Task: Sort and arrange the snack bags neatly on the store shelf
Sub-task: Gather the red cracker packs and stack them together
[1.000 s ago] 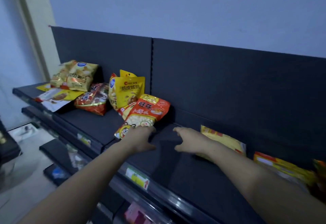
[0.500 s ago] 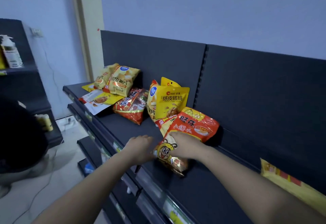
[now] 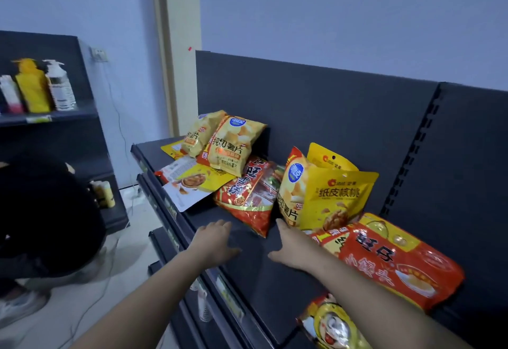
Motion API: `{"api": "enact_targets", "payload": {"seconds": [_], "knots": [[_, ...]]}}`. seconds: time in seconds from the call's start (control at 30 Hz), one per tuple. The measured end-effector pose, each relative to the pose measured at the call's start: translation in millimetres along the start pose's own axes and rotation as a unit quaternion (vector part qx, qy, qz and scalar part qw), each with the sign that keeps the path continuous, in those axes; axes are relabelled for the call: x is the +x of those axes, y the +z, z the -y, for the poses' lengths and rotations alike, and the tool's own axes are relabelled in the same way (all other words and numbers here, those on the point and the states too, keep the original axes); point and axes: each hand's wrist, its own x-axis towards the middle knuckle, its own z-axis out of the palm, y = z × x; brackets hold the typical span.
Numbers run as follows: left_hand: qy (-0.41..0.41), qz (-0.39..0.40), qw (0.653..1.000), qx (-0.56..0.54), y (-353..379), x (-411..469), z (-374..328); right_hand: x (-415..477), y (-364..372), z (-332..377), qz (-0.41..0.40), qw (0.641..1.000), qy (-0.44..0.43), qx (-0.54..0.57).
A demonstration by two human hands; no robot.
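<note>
Here, side shelf: a second dark shelf unit [image 3: 68, 114] stands far left and carries three bottles: one yellow plastic pump bottle [image 3: 33, 87], one white pump bottle [image 3: 61, 87] and one slim white-and-pink bottle [image 3: 11, 94].
Floor side: a crouched person in dark clothes [image 3: 46, 211] is at near left, beside the shelving.
Shelf: the dark grey matte metal store shelf [image 3: 254, 249] has a slotted upright at the right of its back panel. A bare strip shows between the hands.
In the way: one glossy red crinkled foil bag [image 3: 250, 200] lies flat just beyond both hands.
Chip bags, count 3: the front puffy yellow chip bag [image 3: 233, 145] and the rear puffy yellow chip bag [image 3: 198, 135] lean together far left. The centre yellow chip bag [image 3: 292, 183] stands upright.
Pouches, count 2: the upright flat yellow walnut pouch [image 3: 338, 197] overlaps the centre chip bag. The flat white-and-yellow pouch [image 3: 189, 183] lies under the far-left pair.
Near right: one large red-orange pillow-shaped bag [image 3: 393, 260] lies beside the right forearm. One shiny cartoon-face bag [image 3: 332, 326] lies nearer and is partly hidden.
Left hand [image 3: 214, 241]: palm down over the shelf front, fingers straight, holding nothing.
Right hand [image 3: 291, 249]: palm down, fingers extended, holding nothing. Its fingertips are just beside the centre chip bag's base. Contact cannot be told.
</note>
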Motion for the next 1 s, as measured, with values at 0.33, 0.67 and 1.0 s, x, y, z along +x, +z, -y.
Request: {"api": "enact_targets", "payload": {"seconds": [0.33,0.67,1.0], "knots": [[0.049,0.018,0.998,-0.038,-5.9,104.1,79.5,104.0,33.6,47.4,-0.106,0.976,0.174,0.078],[0.095,-0.037,0.994,-0.034,-7.7,119.9,88.0,115.9,14.9,62.1,-0.255,0.950,0.157,0.091],[0.069,0.037,0.963,-0.257,6.2,107.5,67.5,37.5,-26.8,37.1,-0.244,0.957,0.129,0.090]]}}
